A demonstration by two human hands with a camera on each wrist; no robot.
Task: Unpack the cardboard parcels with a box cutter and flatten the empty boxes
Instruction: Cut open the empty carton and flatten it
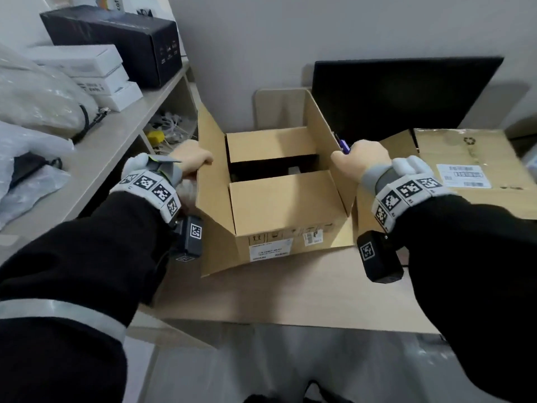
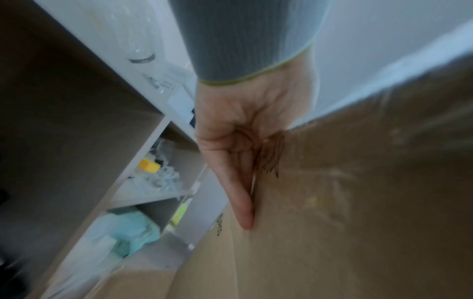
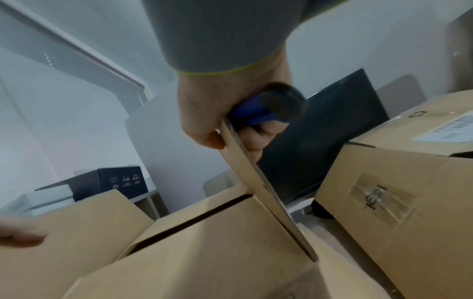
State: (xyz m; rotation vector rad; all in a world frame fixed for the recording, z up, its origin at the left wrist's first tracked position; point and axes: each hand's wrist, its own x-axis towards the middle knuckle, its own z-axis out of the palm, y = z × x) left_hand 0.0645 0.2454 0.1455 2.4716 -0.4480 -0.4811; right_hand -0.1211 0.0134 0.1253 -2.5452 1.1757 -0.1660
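Our left hand (image 1: 190, 161) pinching the open box's (image 1: 287, 205) left flap (image 1: 210, 181), our right hand (image 1: 361, 161) clamped on the box cutter (image 3: 266, 110) and right flap (image 1: 328, 141), second box (image 1: 465, 161) beside on the bench (image 1: 290, 298).

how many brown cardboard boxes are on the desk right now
2. The open box sits in the middle of the desk, both hands on its side flaps. The taped box with a shipping label lies to its right, below the monitor. Others may lie out of view.
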